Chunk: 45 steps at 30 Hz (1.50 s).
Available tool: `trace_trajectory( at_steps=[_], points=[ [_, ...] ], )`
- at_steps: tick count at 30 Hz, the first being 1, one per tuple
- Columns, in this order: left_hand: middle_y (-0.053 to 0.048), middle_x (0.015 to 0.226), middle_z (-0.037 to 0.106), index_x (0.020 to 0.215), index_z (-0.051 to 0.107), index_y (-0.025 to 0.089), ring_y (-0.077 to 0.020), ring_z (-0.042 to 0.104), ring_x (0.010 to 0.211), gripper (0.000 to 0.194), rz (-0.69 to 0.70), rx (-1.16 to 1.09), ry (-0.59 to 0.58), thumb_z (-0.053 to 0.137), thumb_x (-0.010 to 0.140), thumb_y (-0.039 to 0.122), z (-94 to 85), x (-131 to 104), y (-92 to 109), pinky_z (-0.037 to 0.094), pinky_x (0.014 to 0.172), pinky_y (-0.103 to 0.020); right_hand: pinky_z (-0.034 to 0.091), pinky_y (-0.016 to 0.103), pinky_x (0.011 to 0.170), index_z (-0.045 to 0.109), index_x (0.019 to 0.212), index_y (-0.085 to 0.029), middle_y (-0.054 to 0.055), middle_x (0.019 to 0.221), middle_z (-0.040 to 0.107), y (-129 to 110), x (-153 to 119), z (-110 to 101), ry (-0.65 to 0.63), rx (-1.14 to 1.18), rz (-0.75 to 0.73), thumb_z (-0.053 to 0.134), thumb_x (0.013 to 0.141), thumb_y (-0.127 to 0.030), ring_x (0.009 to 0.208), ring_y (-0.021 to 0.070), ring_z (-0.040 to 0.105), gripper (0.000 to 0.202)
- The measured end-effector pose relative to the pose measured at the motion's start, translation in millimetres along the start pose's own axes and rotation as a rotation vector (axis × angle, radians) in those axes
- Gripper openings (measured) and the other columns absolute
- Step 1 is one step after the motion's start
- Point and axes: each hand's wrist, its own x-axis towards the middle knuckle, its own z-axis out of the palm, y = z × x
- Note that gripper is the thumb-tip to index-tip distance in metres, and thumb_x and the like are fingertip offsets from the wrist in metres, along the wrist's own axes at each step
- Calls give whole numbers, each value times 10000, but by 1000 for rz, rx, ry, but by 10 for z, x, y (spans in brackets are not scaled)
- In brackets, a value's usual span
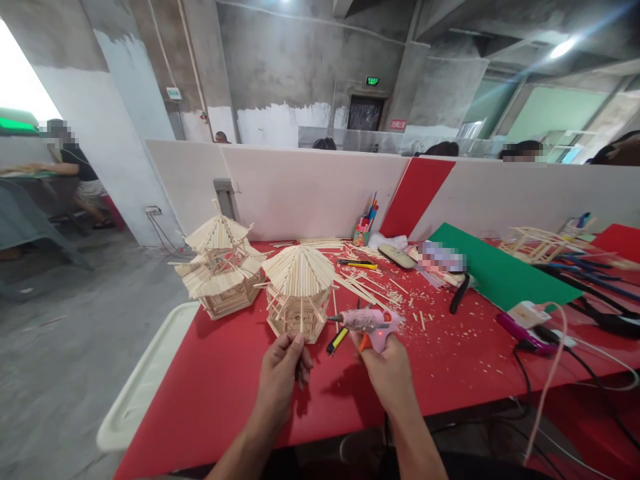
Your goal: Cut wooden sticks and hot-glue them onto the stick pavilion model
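- Left hand point(283, 360), one: thumb and fingertips together at the near base of the stick model point(299, 270); whether anything sits between, I cannot tell.
- Right hand point(390, 370), one: wrapped around the pink glue gun point(367, 321), long axis crosswise, nozzle point(333, 319) leftward.
- Stick model, one: upright, just beyond the left hand, the nearer; left of the nozzle.
- Hidden from my remote view: model's far side; nozzle contact unclear.

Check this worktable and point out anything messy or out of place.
Short wood scraps litter the red tabletop to the right of the nearer stick pavilion, and loose sticks lie at odd angles among them. They look like uncleared offcuts. Nothing looks plainly broken.
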Motion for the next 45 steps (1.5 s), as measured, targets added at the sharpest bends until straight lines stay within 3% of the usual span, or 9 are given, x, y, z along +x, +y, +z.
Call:
trace_trajectory(
  at_steps=[10,15,19,23,27,32,37,40,45],
  points=[
    [43,512,567,690,544,166,-45,415,356,309,3,25,-38,644,753,451,-103,31,-34,323,357,-154,373,258,480,586,671,-196,32,553,629,258,16,-373,17,-460,-39,607,629,-511,512,179,547,319],
    [42,478,542,680,567,158,-49,416,370,333,-22,89,-68,647,740,476,-161,-45,-75,313,375,-156,388,242,529,629,790,-201,27,672,673,491,83,-729,-235,-705,-31,553,682,-373,596,182,592,217],
    [72,427,479,720,590,163,-45,366,330,344,-73,100,-49,684,689,493,-172,-73,-117,301,353,-163,396,231,573,626,758,-208,32,718,675,534,180,-910,-233,-947,-73,477,674,-197,627,168,600,171],
    [69,494,506,753,589,171,-39,374,334,336,-109,66,-84,704,668,474,-140,-130,-130,309,348,-162,421,267,773,657,939,-196,83,973,672,432,240,-883,-169,-1007,-120,500,680,-175,888,212,612,304],
    [59,537,533,726,549,184,-47,403,353,299,-155,38,-130,694,691,442,-112,-187,-144,318,353,-163,389,313,881,603,1122,-181,110,1156,608,259,256,-654,-63,-1051,-155,418,810,-237,1077,242,535,368],
    [46,529,549,661,525,182,-54,430,366,329,-188,55,-187,683,693,468,-112,-157,-188,350,368,-171,386,242,874,573,1175,-247,42,1186,596,119,245,-498,-164,-1070,-208,392,823,-185,1080,176,539,401],
    [55,494,532,654,521,187,-52,403,337,335,-178,91,-182,687,679,477,-98,-107,-227,339,347,-170,419,291,760,569,1184,-180,121,1101,617,273,127,-699,-145,-1196,-57,502,738,-176,1006,249,576,450],
    [57,497,533,659,517,189,-48,395,326,336,-181,108,-197,681,680,482,-54,-104,-268,330,337,-167,417,268,704,603,1121,-187,105,1025,643,426,95,-843,-129,-1238,-2,488,782,-212,928,221,607,359],
    [52,528,546,667,524,187,-48,418,342,341,-150,125,-240,684,670,487,12,-123,-295,333,337,-163,408,283,750,623,1090,-144,150,1029,639,492,309,-1181,-3,-1296,28,438,832,-163,956,234,594,318]
  ],
)
